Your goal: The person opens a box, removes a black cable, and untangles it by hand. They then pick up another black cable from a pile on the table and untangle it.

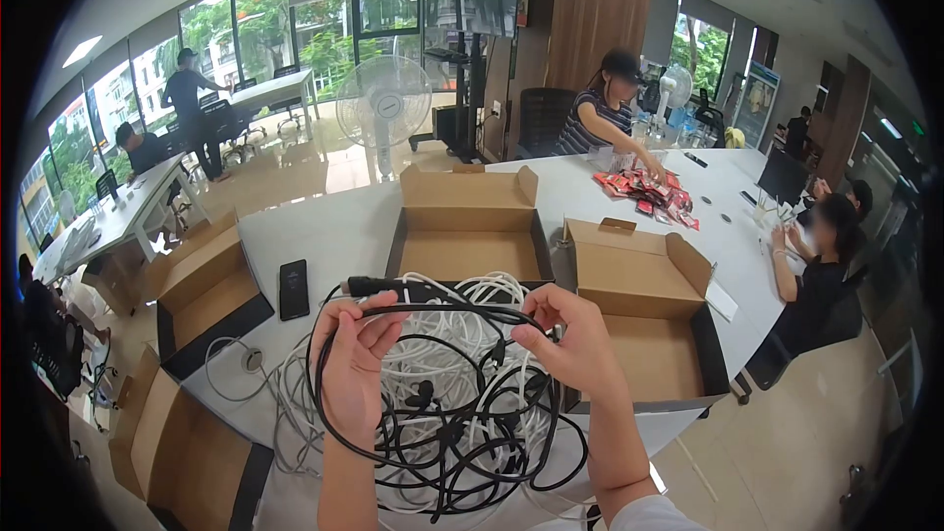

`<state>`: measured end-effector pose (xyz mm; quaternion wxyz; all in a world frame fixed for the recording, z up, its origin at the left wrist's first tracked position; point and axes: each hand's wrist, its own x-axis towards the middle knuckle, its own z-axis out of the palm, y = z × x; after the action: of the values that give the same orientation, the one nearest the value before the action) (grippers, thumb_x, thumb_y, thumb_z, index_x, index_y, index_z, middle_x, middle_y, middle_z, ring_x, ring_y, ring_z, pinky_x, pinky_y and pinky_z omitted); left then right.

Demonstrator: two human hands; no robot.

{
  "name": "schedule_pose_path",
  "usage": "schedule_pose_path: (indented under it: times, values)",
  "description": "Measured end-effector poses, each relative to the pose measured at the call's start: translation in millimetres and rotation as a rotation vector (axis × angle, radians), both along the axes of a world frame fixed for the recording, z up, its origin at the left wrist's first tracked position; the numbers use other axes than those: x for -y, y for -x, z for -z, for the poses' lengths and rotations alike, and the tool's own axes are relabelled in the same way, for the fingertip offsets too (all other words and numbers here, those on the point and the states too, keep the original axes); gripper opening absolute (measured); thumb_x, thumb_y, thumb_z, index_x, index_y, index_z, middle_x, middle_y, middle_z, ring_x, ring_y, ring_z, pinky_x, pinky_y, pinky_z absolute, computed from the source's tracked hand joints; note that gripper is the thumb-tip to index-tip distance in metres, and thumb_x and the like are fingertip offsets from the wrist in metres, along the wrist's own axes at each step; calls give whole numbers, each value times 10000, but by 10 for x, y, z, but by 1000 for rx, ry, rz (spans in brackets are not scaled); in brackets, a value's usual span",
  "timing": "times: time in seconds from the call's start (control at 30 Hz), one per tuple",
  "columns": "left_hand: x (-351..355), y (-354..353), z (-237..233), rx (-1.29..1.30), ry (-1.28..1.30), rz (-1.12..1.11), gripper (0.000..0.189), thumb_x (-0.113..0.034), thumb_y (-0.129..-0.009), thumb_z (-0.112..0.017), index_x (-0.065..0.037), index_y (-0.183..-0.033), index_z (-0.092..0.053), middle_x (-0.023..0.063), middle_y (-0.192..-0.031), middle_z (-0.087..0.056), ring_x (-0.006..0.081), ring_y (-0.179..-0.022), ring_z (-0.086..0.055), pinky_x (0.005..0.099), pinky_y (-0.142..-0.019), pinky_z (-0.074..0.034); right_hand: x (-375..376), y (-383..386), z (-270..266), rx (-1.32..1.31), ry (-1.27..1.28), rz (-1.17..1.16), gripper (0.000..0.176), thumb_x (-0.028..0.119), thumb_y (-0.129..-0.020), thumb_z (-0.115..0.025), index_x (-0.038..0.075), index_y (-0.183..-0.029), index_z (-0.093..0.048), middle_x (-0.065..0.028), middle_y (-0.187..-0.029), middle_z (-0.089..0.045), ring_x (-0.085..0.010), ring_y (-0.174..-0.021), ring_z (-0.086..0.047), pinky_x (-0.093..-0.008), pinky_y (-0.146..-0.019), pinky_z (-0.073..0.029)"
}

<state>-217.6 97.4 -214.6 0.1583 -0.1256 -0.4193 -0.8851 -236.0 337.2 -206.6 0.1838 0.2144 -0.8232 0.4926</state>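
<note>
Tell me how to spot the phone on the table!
Find the long white table, then the open cardboard box in its middle, behind the pile of black and white cables. Left of that box lies the phone, flat on bare tabletop. It is the only small black rectangle among brown cardboard and loopy wires.

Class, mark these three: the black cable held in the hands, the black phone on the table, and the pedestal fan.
black cable (452, 310): head view, on its upper horizontal stretch.
black phone (293, 289): head view, middle of its face.
pedestal fan (383, 104): head view, centre of its round grille.
</note>
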Motion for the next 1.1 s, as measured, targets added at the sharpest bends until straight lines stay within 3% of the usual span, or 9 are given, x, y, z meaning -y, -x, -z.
schedule_pose_path:
  times: [0.17,0.27,0.3,0.4,0.73,0.83,1.0,1.07,1.1]
  values:
    - [18,32,33,28,-130,43,112,-174,-980,-469,-77,-992,-523,156,-1123,-616,232,-959,-641,271,-822,-542,-92,82,153,127,370,-173,341,326,-952,-511,22,-801,-539,-9,-717,-530,-113,-651,-513,-247,-626,-435]
    - [59,85,94,-16,-265,91,123,-151,-970,-487,-54,-1028,-534,159,-1142,-604,242,-1017,-619,272,-847,-544,-106,143,127,156,731,-108,335,300,-955,-498,46,-737,-510,-18,-707,-532,-123,-667,-554,-255,-627,-453]
    - [105,104,124,-29,-356,96,155,-122,-966,-487,-14,-1067,-534,158,-1159,-592,251,-1060,-598,266,-871,-545,-117,175,112,15,872,-127,303,217,-944,-511,70,-680,-488,-29,-687,-549,-131,-674,-581,-263,-638,-465]
    - [341,185,194,-16,-560,137,162,-116,-975,-461,-16,-1064,-554,184,-1198,-581,261,-1051,-615,293,-874,-557,-263,122,0,87,969,-39,243,155,-906,-526,58,-687,-487,-16,-651,-473,-158,-631,-557,-316,-641,-510]
    - [677,89,94,-251,-783,264,227,-90,-987,-410,55,-1114,-529,171,-1280,-534,264,-1116,-578,293,-938,-533,-206,301,128,-248,724,356,250,139,-943,-531,57,-710,-498,14,-638,-481,-51,-595,-436,-201,-577,-348]
    - [811,24,52,-329,-881,392,285,-99,-996,-380,67,-1180,-522,166,-1321,-504,264,-1153,-556,310,-969,-512,-224,337,120,-259,677,381,152,82,-892,-596,21,-761,-552,-5,-709,-523,-82,-640,-499,-231,-559,-417]
    - [822,-30,34,-399,-794,319,328,-105,-1002,-365,25,-1280,-480,151,-1355,-477,248,-1167,-548,311,-989,-492,-350,140,155,15,-236,226,102,127,-822,-661,48,-881,-688,-71,-743,-633,-151,-624,-569,-272,-598,-461]
    - [737,-53,20,-418,-707,293,336,-112,-1005,-356,-1,-1300,-470,154,-1356,-476,252,-1165,-547,321,-993,-489,-272,30,182,-136,-473,294,191,219,-799,-679,79,-928,-693,-90,-739,-589,-264,-695,-583,-370,-657,-475]
    - [670,-83,-1,-345,-571,141,310,-150,-1003,-379,-28,-1268,-483,156,-1289,-531,238,-1081,-600,311,-884,-539,-221,-9,150,-208,-456,333,211,227,-793,-692,81,-946,-685,-91,-731,-562,-272,-721,-581,-375,-661,-465]
